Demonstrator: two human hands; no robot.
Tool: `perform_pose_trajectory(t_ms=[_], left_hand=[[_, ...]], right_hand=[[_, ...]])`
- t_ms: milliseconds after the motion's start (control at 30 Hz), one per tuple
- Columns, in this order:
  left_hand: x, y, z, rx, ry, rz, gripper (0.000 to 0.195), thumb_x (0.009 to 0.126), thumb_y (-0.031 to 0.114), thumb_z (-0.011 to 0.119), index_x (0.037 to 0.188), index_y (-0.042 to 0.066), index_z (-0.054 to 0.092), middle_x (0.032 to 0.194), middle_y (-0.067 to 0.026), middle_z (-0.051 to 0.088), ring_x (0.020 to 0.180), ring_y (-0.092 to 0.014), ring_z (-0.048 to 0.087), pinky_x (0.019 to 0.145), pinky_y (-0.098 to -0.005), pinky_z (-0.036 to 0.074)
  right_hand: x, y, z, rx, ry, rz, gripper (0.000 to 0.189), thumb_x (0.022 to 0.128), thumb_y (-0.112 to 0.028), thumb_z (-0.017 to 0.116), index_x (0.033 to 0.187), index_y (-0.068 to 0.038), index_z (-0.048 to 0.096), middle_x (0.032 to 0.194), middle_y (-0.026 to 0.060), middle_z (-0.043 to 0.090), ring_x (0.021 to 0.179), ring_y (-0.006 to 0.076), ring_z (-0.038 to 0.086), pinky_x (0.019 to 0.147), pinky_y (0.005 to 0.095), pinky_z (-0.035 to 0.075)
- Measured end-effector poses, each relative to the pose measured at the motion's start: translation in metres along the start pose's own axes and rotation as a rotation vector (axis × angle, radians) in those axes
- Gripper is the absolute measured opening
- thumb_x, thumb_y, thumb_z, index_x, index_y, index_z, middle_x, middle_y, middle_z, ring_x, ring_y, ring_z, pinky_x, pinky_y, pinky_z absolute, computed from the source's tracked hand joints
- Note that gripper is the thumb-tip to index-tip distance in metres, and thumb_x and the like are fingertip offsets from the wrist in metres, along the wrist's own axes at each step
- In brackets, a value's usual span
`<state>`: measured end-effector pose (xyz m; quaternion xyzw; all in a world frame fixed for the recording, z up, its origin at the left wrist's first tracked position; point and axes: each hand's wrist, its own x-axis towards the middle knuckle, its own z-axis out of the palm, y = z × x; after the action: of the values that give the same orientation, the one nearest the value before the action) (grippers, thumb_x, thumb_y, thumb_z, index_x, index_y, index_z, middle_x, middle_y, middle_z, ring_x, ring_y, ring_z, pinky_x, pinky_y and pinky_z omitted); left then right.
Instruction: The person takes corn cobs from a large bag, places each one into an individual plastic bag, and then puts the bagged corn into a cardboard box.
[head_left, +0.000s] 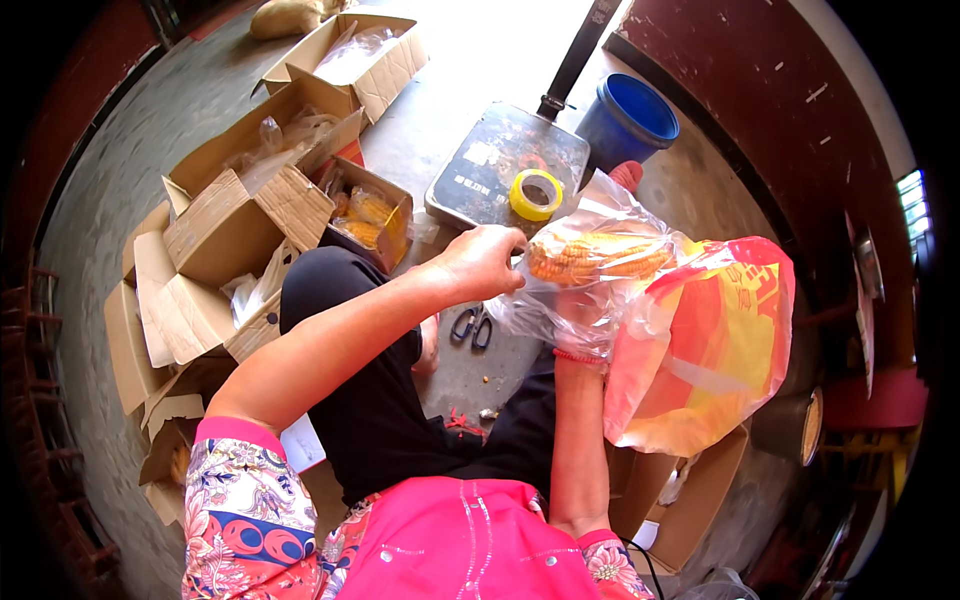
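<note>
Ears of orange-yellow corn lie inside a clear plastic bag in front of me. My left hand pinches the left side of this bag between thumb and fingers. My right hand supports the corn from below, partly hidden behind the crinkled clear plastic. A red bracelet circles that wrist. Against the right side of the clear bag hangs a large red and yellow plastic bag bearing printed writing; what holds it up is hidden.
A platform scale carries a roll of yellow-cored tape; a blue bucket stands beside it. Black-handled scissors lie on the floor between my legs. Cardboard boxes crowd my left, one small box holding bagged corn.
</note>
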<state>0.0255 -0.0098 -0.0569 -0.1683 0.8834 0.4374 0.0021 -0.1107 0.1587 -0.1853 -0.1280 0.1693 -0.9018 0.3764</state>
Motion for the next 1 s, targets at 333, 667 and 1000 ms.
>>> perform_pose_trajectory(t_ms=[333, 667, 1000], left_hand=[[-0.011, -0.004, 0.018, -0.191, -0.577, 0.218, 0.015, 0.073, 0.009, 0.064, 0.083, 0.0, 0.071, 0.07, -0.0085, 0.069, 0.062, -0.015, 0.066, 0.058, -0.0295, 0.051], [0.0, 0.016, -0.035, -0.138, 0.198, 0.247, 0.06, 0.065, 0.044, 0.076, 0.105, 0.001, 0.064, 0.088, -0.0195, 0.066, 0.077, -0.029, 0.064, 0.069, -0.0355, 0.051], [-0.002, 0.018, -0.017, -0.176, 0.003, 0.174, 0.095, 0.051, 0.033, 0.078, 0.134, 0.005, 0.041, 0.108, -0.0224, 0.063, 0.101, -0.033, 0.062, 0.087, -0.036, 0.049]], right_hand=[[0.016, 0.009, 0.01, -1.316, 0.205, -0.493, 0.047, 0.092, -0.024, 0.06, 0.131, -0.004, 0.045, 0.127, 0.0112, 0.052, 0.116, 0.0239, 0.05, 0.1, 0.0354, 0.04], [-0.011, 0.012, 0.034, -0.962, 0.176, -0.169, 0.048, 0.094, -0.026, 0.055, 0.135, -0.005, 0.041, 0.131, 0.0106, 0.049, 0.118, 0.0238, 0.049, 0.1, 0.0358, 0.039], [-0.015, 0.002, 0.051, -0.95, 0.131, -0.054, 0.05, 0.096, -0.029, 0.051, 0.138, -0.007, 0.038, 0.136, 0.01, 0.047, 0.119, 0.0236, 0.049, 0.101, 0.0362, 0.039]])
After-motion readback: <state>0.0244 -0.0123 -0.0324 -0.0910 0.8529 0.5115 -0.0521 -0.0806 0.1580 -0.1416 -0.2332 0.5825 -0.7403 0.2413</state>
